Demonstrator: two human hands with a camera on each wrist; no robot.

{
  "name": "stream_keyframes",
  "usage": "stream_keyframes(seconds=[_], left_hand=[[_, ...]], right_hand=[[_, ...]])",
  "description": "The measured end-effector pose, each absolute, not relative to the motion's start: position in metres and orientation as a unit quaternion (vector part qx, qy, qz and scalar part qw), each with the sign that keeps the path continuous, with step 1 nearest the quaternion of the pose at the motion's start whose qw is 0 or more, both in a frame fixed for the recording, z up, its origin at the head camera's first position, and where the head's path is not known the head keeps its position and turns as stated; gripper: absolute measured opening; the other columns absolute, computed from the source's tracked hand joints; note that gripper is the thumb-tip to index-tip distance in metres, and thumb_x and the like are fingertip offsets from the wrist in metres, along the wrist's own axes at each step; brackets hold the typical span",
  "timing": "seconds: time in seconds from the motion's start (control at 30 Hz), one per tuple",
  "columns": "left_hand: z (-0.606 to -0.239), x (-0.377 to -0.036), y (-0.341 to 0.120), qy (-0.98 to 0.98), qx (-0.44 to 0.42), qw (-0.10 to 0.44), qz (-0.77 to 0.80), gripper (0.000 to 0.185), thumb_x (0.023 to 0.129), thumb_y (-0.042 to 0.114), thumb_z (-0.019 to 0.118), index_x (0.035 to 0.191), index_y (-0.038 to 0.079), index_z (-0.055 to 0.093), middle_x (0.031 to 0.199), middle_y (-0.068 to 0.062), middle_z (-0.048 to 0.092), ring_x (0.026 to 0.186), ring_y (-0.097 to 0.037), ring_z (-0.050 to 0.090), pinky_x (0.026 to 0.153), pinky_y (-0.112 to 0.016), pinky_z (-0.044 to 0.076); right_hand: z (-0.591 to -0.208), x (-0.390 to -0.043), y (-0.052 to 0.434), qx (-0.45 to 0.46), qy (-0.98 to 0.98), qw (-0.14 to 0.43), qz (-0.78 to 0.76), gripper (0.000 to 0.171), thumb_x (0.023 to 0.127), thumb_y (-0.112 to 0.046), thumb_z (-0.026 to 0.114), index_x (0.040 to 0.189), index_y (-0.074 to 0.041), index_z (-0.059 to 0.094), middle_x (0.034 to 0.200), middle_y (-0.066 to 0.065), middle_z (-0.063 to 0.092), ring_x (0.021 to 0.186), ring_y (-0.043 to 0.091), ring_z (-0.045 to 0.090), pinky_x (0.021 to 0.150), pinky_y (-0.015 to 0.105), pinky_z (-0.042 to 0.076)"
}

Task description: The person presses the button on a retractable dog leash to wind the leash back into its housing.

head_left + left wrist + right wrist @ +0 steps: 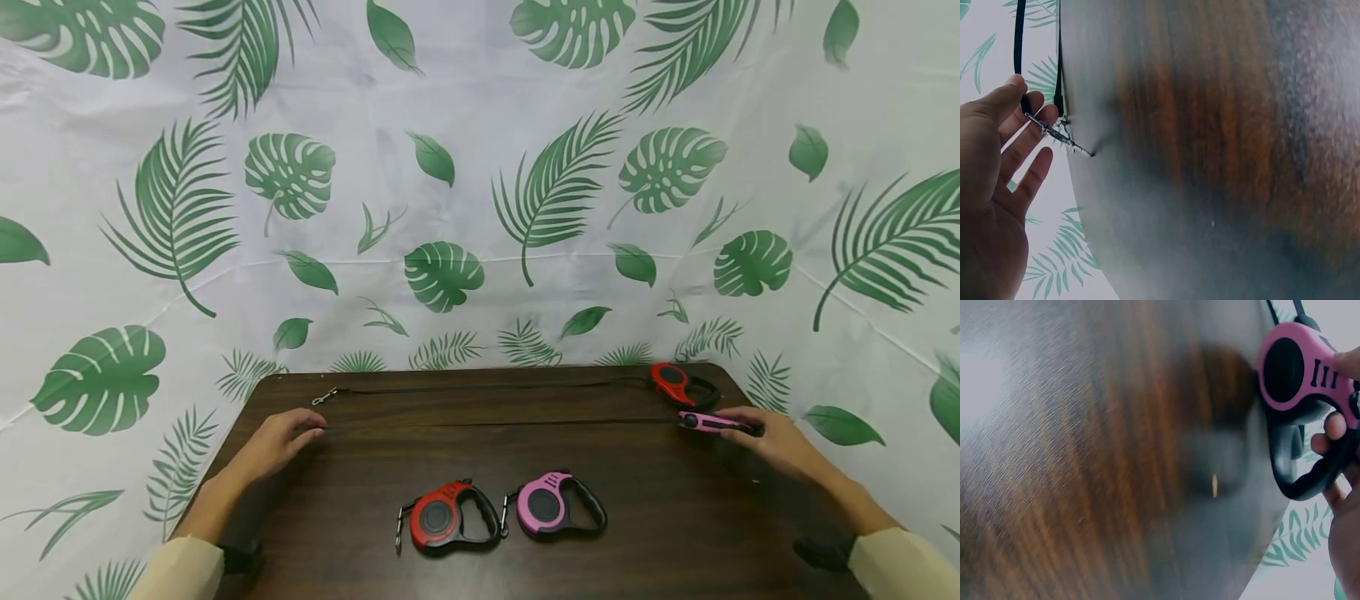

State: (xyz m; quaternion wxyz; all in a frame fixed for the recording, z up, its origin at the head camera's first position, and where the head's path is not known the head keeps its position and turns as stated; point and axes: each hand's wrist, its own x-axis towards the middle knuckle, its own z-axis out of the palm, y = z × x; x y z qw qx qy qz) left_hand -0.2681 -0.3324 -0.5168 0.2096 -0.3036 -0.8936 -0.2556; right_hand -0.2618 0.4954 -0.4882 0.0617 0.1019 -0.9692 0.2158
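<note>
My right hand [750, 427] grips a pink retractable leash [705, 422] at the table's right edge. In the right wrist view its fingers [1335, 428] curl through the black handle of the pink leash [1294, 369] and the thumb lies on top. Its thin black cord [495, 425] runs left across the table to my left hand [306, 433]. There the left hand [1019, 119] pinches the cord's end at the metal clip [1057, 135]. A red leash [672, 381] lies behind the pink one, with its cord stretched to a clip [324, 397] at the back left.
Two more leashes lie wound in near the front of the dark wooden table [675, 533]: a red one [447, 517] and a pink one [556, 504]. A leaf-printed white cloth [480, 167] hangs behind and around the table.
</note>
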Motion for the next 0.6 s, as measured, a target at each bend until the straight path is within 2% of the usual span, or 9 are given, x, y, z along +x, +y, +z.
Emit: stream_keyframes(seconds=[0.07,0.13,0.27,0.37,0.43,0.6], left_hand=[[-0.515,-0.268,-0.334,-0.888,-0.311,0.227,-0.252,0.02,0.083,-0.007,0.084,0.098,0.003,0.076,0.093,-0.004,0.077,0.086,-0.024,0.074,0.076,-0.036,0.061],[-0.514,-0.267,-0.336,-0.88,-0.32,0.241,-0.254,0.022,0.08,-0.009,0.084,0.097,0.002,0.077,0.092,-0.004,0.076,0.084,-0.024,0.074,0.076,-0.029,0.06],[-0.514,-0.269,-0.339,-0.869,-0.337,0.252,-0.26,0.025,0.076,-0.013,0.085,0.095,0.002,0.077,0.089,-0.003,0.075,0.082,-0.02,0.073,0.076,-0.02,0.057],[-0.512,-0.269,-0.338,-0.871,-0.338,0.246,-0.259,0.024,0.078,-0.012,0.084,0.095,0.003,0.077,0.089,-0.002,0.074,0.083,-0.017,0.073,0.077,-0.016,0.055],[-0.51,-0.269,-0.337,-0.874,-0.333,0.244,-0.256,0.022,0.079,-0.011,0.084,0.096,0.003,0.077,0.09,-0.002,0.075,0.083,-0.017,0.073,0.079,-0.013,0.053],[-0.504,-0.269,-0.336,-0.877,-0.333,0.247,-0.245,0.022,0.079,-0.011,0.084,0.095,0.003,0.077,0.089,-0.003,0.075,0.083,-0.02,0.074,0.082,-0.006,0.048]], right_hand=[[-0.486,-0.264,0.495,0.094,-0.964,0.069,0.239,0.04,0.1,-0.037,0.075,0.128,-0.008,0.075,0.124,0.022,0.072,0.105,0.018,0.061,0.081,0.043,0.048],[-0.485,-0.266,0.494,0.089,-0.958,0.073,0.262,0.037,0.101,-0.036,0.074,0.127,-0.009,0.076,0.127,0.023,0.071,0.109,0.012,0.061,0.083,0.043,0.048],[-0.485,-0.269,0.497,0.083,-0.949,0.056,0.299,0.034,0.104,-0.034,0.07,0.125,-0.008,0.076,0.129,0.024,0.069,0.102,-0.01,0.053,0.082,0.036,0.048],[-0.485,-0.27,0.5,0.066,-0.944,0.036,0.32,0.038,0.105,-0.036,0.067,0.126,-0.005,0.075,0.131,0.022,0.067,0.099,-0.015,0.049,0.083,0.038,0.048],[-0.486,-0.271,0.502,0.058,-0.939,0.027,0.339,0.04,0.107,-0.036,0.064,0.127,-0.003,0.073,0.127,0.015,0.069,0.095,-0.009,0.053,0.081,0.039,0.047],[-0.486,-0.274,0.509,0.058,-0.918,0.021,0.391,0.04,0.112,-0.033,0.055,0.127,0.0,0.073,0.105,-0.008,0.071,0.09,0.021,0.059,0.074,0.031,0.043]])
